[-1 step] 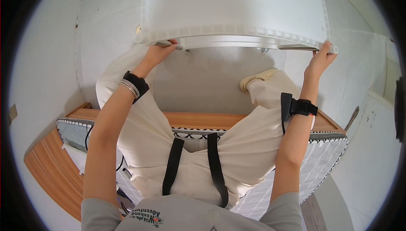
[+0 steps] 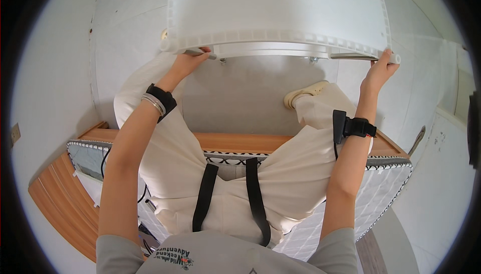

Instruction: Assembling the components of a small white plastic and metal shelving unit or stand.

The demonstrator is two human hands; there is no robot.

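Observation:
A large white panel (image 2: pixel 280 8) with a notched, ribbed plastic rim spreads across the far part of the view, its near edge level with my hands. My left hand (image 2: pixel 189 63) is closed around a short grey bar (image 2: pixel 212 56) just under the near left part of the rim; some fingers are hidden. At the near right corner my right hand (image 2: pixel 379 73) grips the rim, thumb on top and the other fingers mostly out of sight below. Beneath the rim runs a white crosspiece (image 2: pixel 270 50), with another grey strip (image 2: pixel 345 56) beside my right hand.
I sit on a bed edge with a wooden rail (image 2: pixel 240 140) and a quilted pale mattress (image 2: pixel 381 189). My shoe (image 2: pixel 303 93) rests on the light floor (image 2: pixel 235 103). A white wall (image 2: pixel 55 73) stands at the left, with a slatted wooden board (image 2: pixel 65 194) near it.

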